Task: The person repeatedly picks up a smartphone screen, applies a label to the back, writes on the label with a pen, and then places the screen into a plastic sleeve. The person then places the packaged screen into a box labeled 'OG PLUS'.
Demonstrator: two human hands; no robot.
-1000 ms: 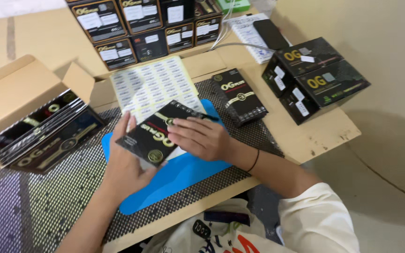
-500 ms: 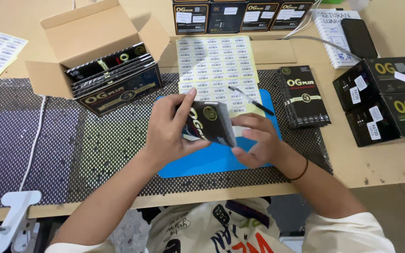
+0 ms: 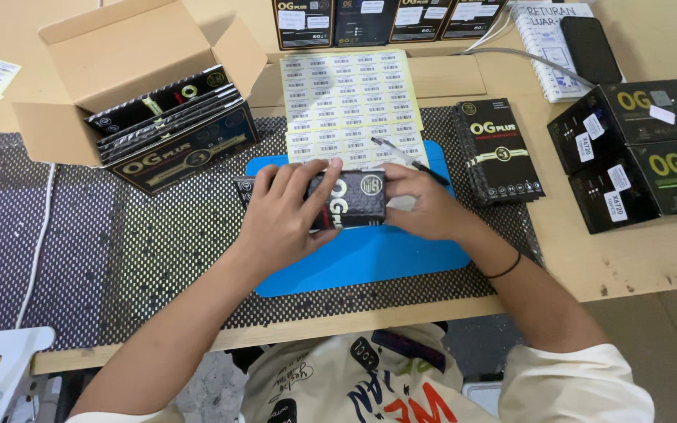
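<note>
Mid-frame, my left hand (image 3: 287, 211) and right hand (image 3: 421, 205) both grip the flat black pack (image 3: 350, 200) over the blue mat (image 3: 370, 254). I judge the pen (image 3: 409, 160) pinched in my right fingers could smear the label sheet (image 3: 350, 102) just above.

A small packing and labelling station is operating here. Sticker label sheets (image 3: 352, 106), an open carton (image 3: 131, 86) and stacked black product boxes (image 3: 632, 149) are crowding the worktop (image 3: 628, 262).

Both hands, left hand (image 3: 287, 211) and right hand (image 3: 421, 205), hold a flat black packet (image 3: 350, 200) over the blue mat (image 3: 370, 254).
</note>
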